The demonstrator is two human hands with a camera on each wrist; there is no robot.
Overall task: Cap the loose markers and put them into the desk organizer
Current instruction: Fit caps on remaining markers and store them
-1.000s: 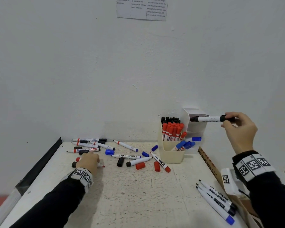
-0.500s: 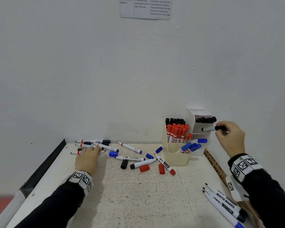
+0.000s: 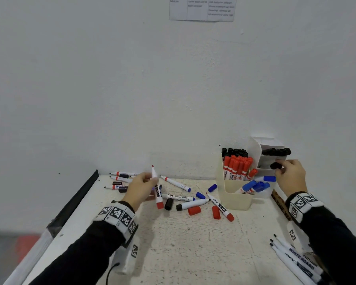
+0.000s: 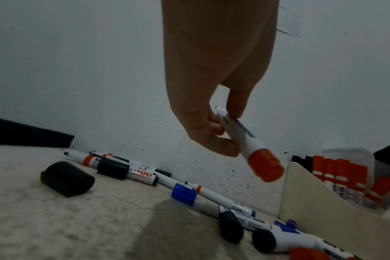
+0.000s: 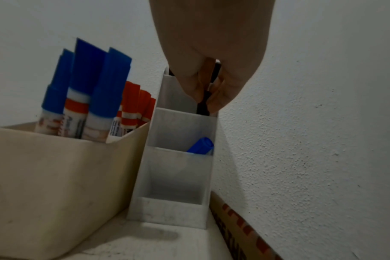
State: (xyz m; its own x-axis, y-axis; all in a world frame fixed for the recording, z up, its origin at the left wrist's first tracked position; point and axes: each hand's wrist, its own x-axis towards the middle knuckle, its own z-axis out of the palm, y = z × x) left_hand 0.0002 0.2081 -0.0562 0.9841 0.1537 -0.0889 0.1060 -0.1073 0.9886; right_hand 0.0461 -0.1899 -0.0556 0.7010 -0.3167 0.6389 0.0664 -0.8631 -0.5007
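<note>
My left hand (image 3: 152, 182) holds an uncapped red marker (image 3: 157, 188) above the table, tip pointing up; in the left wrist view the fingers (image 4: 214, 133) pinch its white barrel (image 4: 245, 139). My right hand (image 3: 281, 166) pinches the end of a capped black marker (image 3: 275, 166) that sits in the middle slot of the white tiered organizer (image 3: 265, 160). In the right wrist view that black marker (image 5: 204, 103) goes down into the slot between my fingers. The beige organizer (image 3: 234, 200) holds capped red, black and blue markers. Several uncapped markers and loose caps, such as a red cap (image 3: 194, 210) and a black cap (image 3: 169, 204), lie on the table.
Several uncapped markers (image 3: 296, 258) lie at the table's front right. A cardboard box (image 3: 280, 204) runs along the right edge, by the wall. A black strip (image 3: 74, 202) borders the table's left edge. The white organizer's lower slot holds a blue marker (image 5: 200, 146).
My right hand brought the black marker down from above the organizer into the white tier's slot. My left hand picked a red marker out of the pile and lifted it.
</note>
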